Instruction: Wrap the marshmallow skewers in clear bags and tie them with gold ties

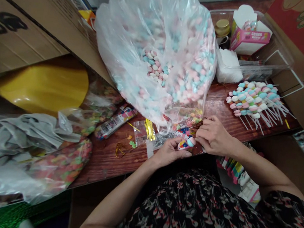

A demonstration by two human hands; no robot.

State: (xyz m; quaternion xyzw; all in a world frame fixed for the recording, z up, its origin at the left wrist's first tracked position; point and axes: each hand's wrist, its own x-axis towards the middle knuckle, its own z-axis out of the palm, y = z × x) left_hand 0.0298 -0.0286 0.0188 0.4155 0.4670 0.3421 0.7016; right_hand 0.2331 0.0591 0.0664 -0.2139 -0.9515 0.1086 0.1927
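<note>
- The printed packet (183, 145), a small glossy wrapper with smooth, rounded pastel candies (191, 142) at its end, is in the left hand (171, 151), just above the front edge of the surface (104, 163).
- The left fingers are closed around the packet; the right hand (213, 137) is beside it, its fingers bent and drawn narrow, and I cannot tell what lies between them.
- Under and beside the left hand are flat printed wrappers (161, 139) and a sheaf of shiny gold ties (149, 129).
- Further left lie one thin, tangled gold loop (120, 150), a few loose gummy pieces (132, 144) and a pile of printed sleeves (116, 122).
- Behind the hands bulges one large, crinkled, translucent bag (157, 32) of pastel candies, leaving little room between it and the fingers.
- Bare, reddish wood grain shows along the front edge left of the left hand, and between the right forearm and one heap of candy sticks (255, 99), too crowded to count.
- Behind that heap stands one clear plastic bin (277, 65) holding one pink carton (252, 41) and one gold-lidded jar (222, 27).
- At far left are one smooth yellow object (44, 87) and rumpled grey cloth (26, 130).
</note>
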